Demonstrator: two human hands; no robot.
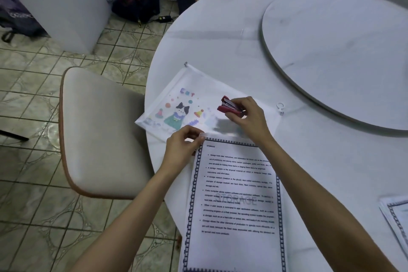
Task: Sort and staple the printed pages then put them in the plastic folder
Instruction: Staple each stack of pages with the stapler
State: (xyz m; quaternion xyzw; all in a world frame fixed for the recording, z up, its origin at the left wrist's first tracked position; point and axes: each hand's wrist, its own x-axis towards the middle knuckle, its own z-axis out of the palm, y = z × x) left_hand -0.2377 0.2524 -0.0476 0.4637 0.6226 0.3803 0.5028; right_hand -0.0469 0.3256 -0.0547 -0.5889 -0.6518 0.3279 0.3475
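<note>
Head view: the left hand (183,148) pinches the top-left corner of the pages (236,194), which lie at the counter (220,40) edge. The right hand (249,119) grips the stapler (229,107) just over the folder (176,99) beyond them. To staple well, square the sheets at that corner, slide the stapler's mouth fully over it, then squeeze firmly. A second stack (397,212) lies at right.

The printed pages (234,201), blue-bordered and headed STORAGE, lie flat at the near edge of the table (220,46), their far left corner pinched by the left hand (183,148). Just beyond lies the translucent plastic folder (176,104) with a cat drawing; the right hand (249,117) holds a red stapler (228,107) above it.
</note>
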